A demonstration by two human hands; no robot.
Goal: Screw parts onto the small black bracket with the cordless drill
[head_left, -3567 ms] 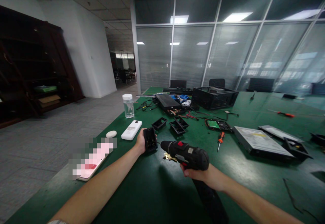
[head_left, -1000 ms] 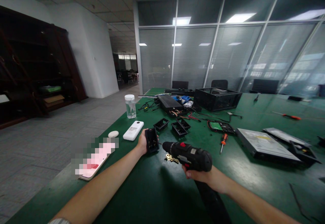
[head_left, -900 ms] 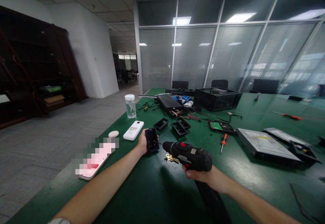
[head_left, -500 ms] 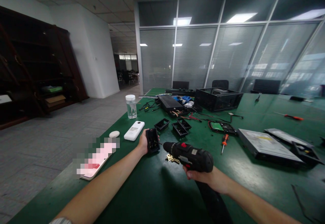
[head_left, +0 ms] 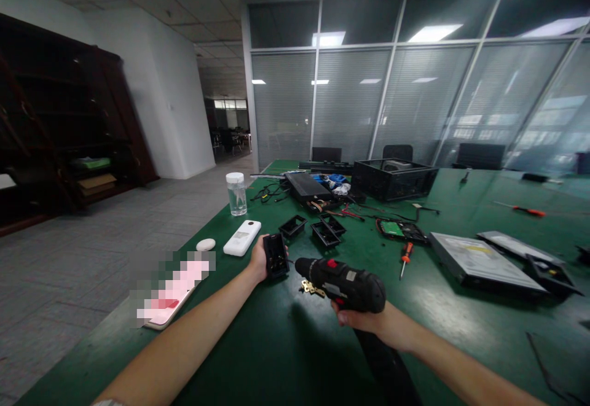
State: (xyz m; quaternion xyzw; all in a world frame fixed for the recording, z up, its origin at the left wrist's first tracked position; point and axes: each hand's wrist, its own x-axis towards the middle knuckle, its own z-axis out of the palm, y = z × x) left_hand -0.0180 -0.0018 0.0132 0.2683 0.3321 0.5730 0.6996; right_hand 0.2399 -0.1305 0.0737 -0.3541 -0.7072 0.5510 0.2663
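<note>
My left hand [head_left: 259, 260] is wrapped round a small black plastic box [head_left: 276, 255], its open side facing me. In my right hand [head_left: 357, 315] is a black cordless drill [head_left: 343, 282] with red switches, gripped by its handle and lying sideways. Its thin bit points left and ends at or very near the box's right edge; contact cannot be made out. Below the drill's nose, small brass-coloured metal pieces [head_left: 312, 288] lie on the green table [head_left: 267, 357]. Just beyond the box rest similar black plastic boxes [head_left: 325, 234], [head_left: 292, 226] with open tops.
Left of my hand are a white power bank [head_left: 242, 238], a white oval case [head_left: 205, 244], a partly blurred pink phone [head_left: 173, 300] and a clear jar [head_left: 236, 196]. To the right lie an orange screwdriver [head_left: 406, 258] and a disc drive [head_left: 483, 265]. A black computer case [head_left: 396, 180] stands behind.
The whole view has shifted very slightly. Both hands, the black box and the drill keep nearly the same places relative to each other.
</note>
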